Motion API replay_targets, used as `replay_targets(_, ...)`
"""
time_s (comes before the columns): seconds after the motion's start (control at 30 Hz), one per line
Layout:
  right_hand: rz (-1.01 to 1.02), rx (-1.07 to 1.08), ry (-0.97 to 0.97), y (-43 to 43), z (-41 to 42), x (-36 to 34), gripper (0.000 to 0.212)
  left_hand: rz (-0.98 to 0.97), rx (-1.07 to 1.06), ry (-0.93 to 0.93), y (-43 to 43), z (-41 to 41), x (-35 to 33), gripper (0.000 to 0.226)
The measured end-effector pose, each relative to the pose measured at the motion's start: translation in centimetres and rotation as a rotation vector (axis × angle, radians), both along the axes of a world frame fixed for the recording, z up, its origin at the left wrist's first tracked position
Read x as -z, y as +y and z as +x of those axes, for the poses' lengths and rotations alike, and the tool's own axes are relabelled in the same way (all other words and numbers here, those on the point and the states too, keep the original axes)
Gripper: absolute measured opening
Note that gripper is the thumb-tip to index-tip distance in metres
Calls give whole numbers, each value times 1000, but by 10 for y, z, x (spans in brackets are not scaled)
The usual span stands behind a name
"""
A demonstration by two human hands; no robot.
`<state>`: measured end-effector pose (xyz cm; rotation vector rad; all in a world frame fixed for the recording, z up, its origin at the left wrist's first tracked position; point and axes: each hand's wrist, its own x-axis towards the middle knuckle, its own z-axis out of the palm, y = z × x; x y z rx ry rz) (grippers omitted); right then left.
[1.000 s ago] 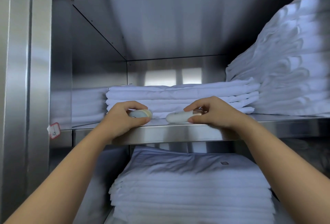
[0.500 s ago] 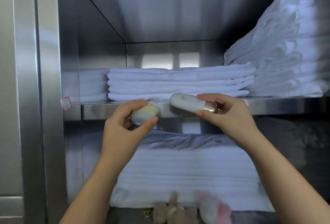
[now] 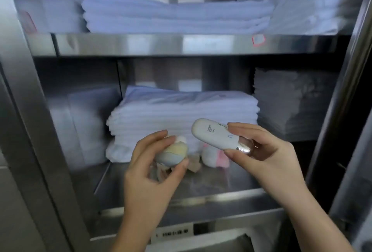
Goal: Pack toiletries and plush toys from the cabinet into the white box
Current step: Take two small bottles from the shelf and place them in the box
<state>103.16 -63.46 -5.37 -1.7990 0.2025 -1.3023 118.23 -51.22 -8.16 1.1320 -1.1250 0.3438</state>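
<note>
My left hand [image 3: 153,171] grips a small rounded bottle [image 3: 173,154], pale yellow and blue with a white cap. My right hand [image 3: 265,151] holds a white oval tube [image 3: 213,134] with a silver cap, tilted up to the left. Both hands hover in front of the middle shelf [image 3: 181,197] of the steel cabinet. On that shelf, behind the hands, lie a white and pink plush toy [image 3: 213,157] and a beige plush toy [image 3: 193,166], both partly hidden. At the bottom edge a white shape [image 3: 201,241] shows; I cannot tell if it is the white box.
Stacks of folded white linen [image 3: 181,107] fill the middle shelf's back, with grey cloths [image 3: 289,103] to the right. More folded towels [image 3: 175,14] lie on the upper shelf. Steel cabinet posts [image 3: 30,111] frame both sides. A label [image 3: 173,233] sits on the lower shelf's front edge.
Both hands have lifted the two toiletries off the upper shelf and lowered them in front of the middle shelf. The view has tilted down, showing the plush toys.
</note>
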Motion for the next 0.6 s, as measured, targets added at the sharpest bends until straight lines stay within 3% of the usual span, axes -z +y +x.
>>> replay_targets(0.27,165,130,69,26,-64,69,31,90,125,190,-1,-56,86,32)
replay_targets(0.5,259,326,119,46,-146,91,31,158,445,394,-12,-138,115,35)
replay_targets(0.6,296,409,113,56,-187,91,33,187,528,377,-12,-174,116,35)
